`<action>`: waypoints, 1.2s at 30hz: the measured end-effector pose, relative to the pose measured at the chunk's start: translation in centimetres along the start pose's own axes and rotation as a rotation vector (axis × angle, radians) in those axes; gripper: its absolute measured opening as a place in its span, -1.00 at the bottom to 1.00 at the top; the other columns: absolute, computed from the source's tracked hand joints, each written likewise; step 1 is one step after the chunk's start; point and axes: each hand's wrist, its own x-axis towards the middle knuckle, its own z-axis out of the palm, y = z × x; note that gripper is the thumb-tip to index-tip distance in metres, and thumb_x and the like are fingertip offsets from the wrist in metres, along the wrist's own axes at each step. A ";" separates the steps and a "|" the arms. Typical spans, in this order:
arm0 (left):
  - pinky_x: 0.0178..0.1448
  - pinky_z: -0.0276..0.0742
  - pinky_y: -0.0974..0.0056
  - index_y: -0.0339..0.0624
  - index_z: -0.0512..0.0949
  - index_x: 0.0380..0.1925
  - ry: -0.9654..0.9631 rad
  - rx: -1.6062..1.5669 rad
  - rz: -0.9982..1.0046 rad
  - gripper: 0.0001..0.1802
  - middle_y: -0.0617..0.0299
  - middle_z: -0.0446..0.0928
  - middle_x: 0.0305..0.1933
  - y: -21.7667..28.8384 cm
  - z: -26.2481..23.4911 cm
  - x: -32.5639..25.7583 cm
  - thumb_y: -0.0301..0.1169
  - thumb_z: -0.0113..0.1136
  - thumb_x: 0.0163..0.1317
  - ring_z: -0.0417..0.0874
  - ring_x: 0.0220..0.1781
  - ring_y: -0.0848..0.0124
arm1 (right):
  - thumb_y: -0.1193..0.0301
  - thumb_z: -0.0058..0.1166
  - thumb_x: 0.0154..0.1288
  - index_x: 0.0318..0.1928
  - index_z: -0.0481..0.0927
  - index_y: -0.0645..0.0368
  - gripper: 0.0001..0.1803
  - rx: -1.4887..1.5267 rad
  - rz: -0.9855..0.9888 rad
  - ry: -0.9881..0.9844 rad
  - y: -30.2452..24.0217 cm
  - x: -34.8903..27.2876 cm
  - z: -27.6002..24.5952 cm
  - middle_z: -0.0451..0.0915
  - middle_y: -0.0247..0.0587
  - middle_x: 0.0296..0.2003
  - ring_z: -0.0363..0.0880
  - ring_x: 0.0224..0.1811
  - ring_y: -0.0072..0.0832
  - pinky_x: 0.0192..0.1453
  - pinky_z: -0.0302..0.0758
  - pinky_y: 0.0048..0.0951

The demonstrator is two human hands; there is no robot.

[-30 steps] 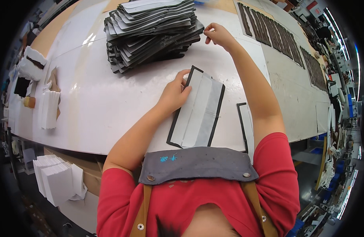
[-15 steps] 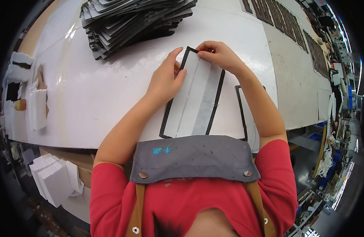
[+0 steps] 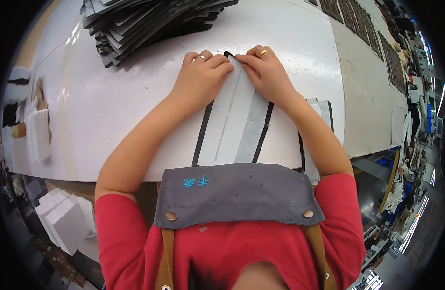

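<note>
A long white and pale grey panel (image 3: 233, 116) with black edging lies on the table in front of me. At its far end, my left hand (image 3: 201, 79) has its fingers pinched on the edge near the far-left corner. My right hand (image 3: 267, 77) pinches the same far edge just to the right, thumb and forefinger closed together. Between the two sets of fingertips a short piece of black edging shows. Both hands cover parts of the panel's upper sides, and its near end meets my grey apron (image 3: 239, 193).
Partly behind my right forearm lies another black-edged panel (image 3: 323, 110). A tall, uneven stack of black and grey panels (image 3: 155, 24) stands at the far left. White blocks (image 3: 41, 133) sit at the left table edge, white boards (image 3: 68, 217) below. Brown strips (image 3: 357, 21) lie far right.
My left hand has moved up from the panel's left side to its far edge, fingers now closed there. My right hand has shifted slightly and turned, still pinching the far edge.
</note>
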 end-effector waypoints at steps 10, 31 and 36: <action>0.15 0.25 0.12 0.01 0.52 0.03 0.013 -0.031 -0.028 -0.61 0.30 0.46 0.02 -1.3 -0.4 1.4 -0.39 0.23 0.15 0.45 0.04 0.24 | 0.54 0.12 0.13 -0.08 0.60 0.13 -0.71 -0.267 -0.122 0.056 -0.9 -0.5 0.6 0.53 -0.39 -0.18 0.46 -0.09 -0.43 0.00 0.36 -0.38; 0.22 0.17 0.07 -0.04 0.43 0.06 -0.015 -0.130 -0.146 -0.53 0.20 0.38 0.14 -1.5 -0.5 0.9 -0.32 0.28 0.12 0.36 0.18 0.18 | 0.52 0.15 0.12 -0.01 0.62 0.02 -0.63 -0.078 0.038 0.023 -1.4 -0.2 0.3 0.54 -0.45 -0.18 0.44 -0.13 -0.45 -0.02 0.30 -0.35; 0.21 0.19 0.11 -0.05 0.46 0.04 -0.019 -0.115 -0.144 -0.53 0.22 0.41 0.11 -1.4 -0.6 0.9 -0.32 0.31 0.10 0.37 0.17 0.19 | 0.57 0.14 0.10 0.07 0.60 0.02 -0.54 -0.182 -0.027 -0.028 -1.7 -0.4 0.1 0.53 -0.45 -0.13 0.44 -0.12 -0.46 0.07 0.28 -0.34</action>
